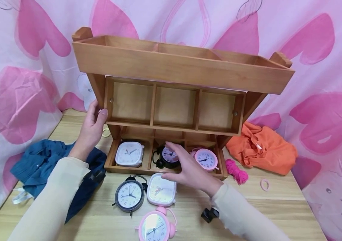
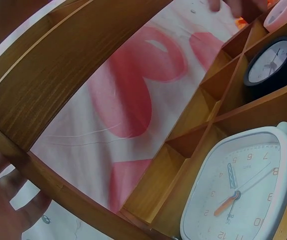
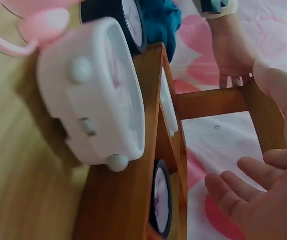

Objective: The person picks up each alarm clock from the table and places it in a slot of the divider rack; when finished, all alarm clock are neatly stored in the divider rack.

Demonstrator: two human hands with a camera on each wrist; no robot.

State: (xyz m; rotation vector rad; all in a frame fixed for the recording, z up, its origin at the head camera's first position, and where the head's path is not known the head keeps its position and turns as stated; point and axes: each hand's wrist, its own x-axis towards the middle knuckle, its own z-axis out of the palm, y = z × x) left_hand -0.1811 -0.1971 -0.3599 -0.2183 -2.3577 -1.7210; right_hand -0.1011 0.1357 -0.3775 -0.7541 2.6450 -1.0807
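A tiered wooden shelf (image 1: pixel 177 65) stands at the back of the table, and my left hand (image 1: pixel 90 129) grips its left side panel. In the left wrist view, fingers (image 2: pixel 31 212) show behind the wood. Over the bottom tier hovers my right hand (image 1: pixel 186 167), fingers spread and holding nothing, partly hiding a black alarm clock (image 1: pixel 168 155) in the middle compartment. The left compartment holds a white square clock (image 1: pixel 129 153); the right one has a pink clock (image 1: pixel 206 159). In front lie another black clock (image 1: pixel 129 194), a white clock (image 1: pixel 161 190) and a pink clock (image 1: pixel 154 229).
Blue cloth (image 1: pixel 45 160) is heaped at left, orange cloth (image 1: pixel 262 149) at right. Beside the shelf are a bundle of pink yarn (image 1: pixel 236 171) and a pink hair tie (image 1: pixel 265 184). A yellowish ring (image 1: pixel 106 133) lies near the left hand. Heart-patterned curtain (image 1: pixel 318 120) surrounds the table.
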